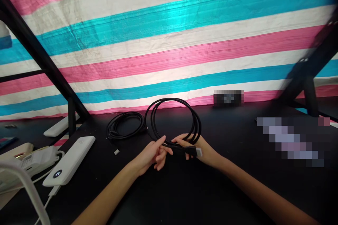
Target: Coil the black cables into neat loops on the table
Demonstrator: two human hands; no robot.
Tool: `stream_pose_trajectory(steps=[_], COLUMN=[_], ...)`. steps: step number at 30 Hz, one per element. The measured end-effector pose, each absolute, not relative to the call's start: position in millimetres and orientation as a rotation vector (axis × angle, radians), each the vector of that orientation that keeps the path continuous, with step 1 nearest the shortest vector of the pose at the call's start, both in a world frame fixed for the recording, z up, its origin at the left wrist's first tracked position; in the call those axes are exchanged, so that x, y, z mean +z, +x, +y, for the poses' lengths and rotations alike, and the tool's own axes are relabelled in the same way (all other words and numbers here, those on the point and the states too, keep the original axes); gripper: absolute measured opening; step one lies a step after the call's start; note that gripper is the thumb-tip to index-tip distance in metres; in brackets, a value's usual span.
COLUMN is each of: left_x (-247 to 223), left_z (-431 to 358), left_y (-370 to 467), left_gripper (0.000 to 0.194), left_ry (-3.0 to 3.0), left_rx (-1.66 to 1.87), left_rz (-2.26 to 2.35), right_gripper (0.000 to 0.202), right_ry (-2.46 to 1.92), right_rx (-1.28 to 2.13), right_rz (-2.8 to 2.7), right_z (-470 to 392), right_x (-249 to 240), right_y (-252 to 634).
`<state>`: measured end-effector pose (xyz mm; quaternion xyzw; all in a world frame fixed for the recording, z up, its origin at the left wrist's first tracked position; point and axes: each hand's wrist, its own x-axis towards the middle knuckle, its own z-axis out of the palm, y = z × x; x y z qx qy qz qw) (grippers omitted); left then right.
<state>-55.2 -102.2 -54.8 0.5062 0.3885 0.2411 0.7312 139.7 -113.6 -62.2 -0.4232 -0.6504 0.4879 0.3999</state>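
A black cable, wound into several loose loops, is held up above the black table between my two hands. My left hand pinches the lower left of the coil between thumb and fingers. On the lower right, my right hand is closed round the loops. The cable's flat plug, black with a pale grey end, lies across the front of my right hand. A second coiled black cable rests on the table just left of the held one, its light-coloured connector lying in front of it.
On the left lie a white power bank with a small round display, a white power strip and white cords. A blurred-out dark box stands at the back. Blurred-out items lie right. Black frame legs flank a striped sheet.
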Motion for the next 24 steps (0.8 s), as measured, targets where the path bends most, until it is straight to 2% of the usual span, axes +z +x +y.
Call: stream_pose_trajectory(steps=[5, 13, 19, 24], left_x=[-54.3, -60.3, -57.2, -55.1], left_z=[-101.9, -98.5, -99.9, -102.4], left_y=[-56.0, -57.5, -58.9, -58.3], left_gripper=[0.054, 0.055, 0.05, 0.045], left_ry=[0.971, 0.937, 0.956, 0.996], left_rx=[0.345, 0.282, 0.272, 0.307], left_rz=[0.684, 0.65, 0.664, 0.687], right_gripper=[0.038, 0.042, 0.042, 0.042], right_ry=[-1.027, -0.846, -0.742, -0.836], right_rx=[1.302, 1.463, 1.432, 1.329], right_rz=[-1.655, -1.673, -1.782, -1.819], right_z=[-113.6, -114.3, -114.5, -118.2], right_x=[-69.9, -66.5, -64.7, -61.9], right_y=[141.3, 142.0, 147.3, 144.1])
